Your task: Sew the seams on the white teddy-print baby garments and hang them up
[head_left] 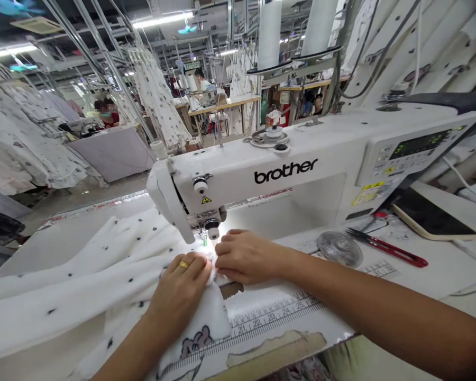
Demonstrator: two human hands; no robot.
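Observation:
A long piece of white fabric [115,259] with dark spots lies across the sewing table and runs under the needle area of a white sewing machine [230,174]. My left hand [182,283], with a gold ring on one finger, is closed on the fabric just in front of the needle. Beside it, my right hand [248,256] has its fingers curled in a pinch at the fabric's edge, right of the presser foot. The machine's lamp lights the fingertips brightly. What lies beneath the fingers is partly hidden. A grey printed figure [197,340] shows on the near corner of the cloth.
Right of the hands lie a clear round bobbin case [340,248], red-handled thread snips [392,247] and a phone [434,214]. A printed ruler strip [269,320] runs along the table's front. Thread cones [269,34] stand above; hanging garments [158,98] and co-workers are behind.

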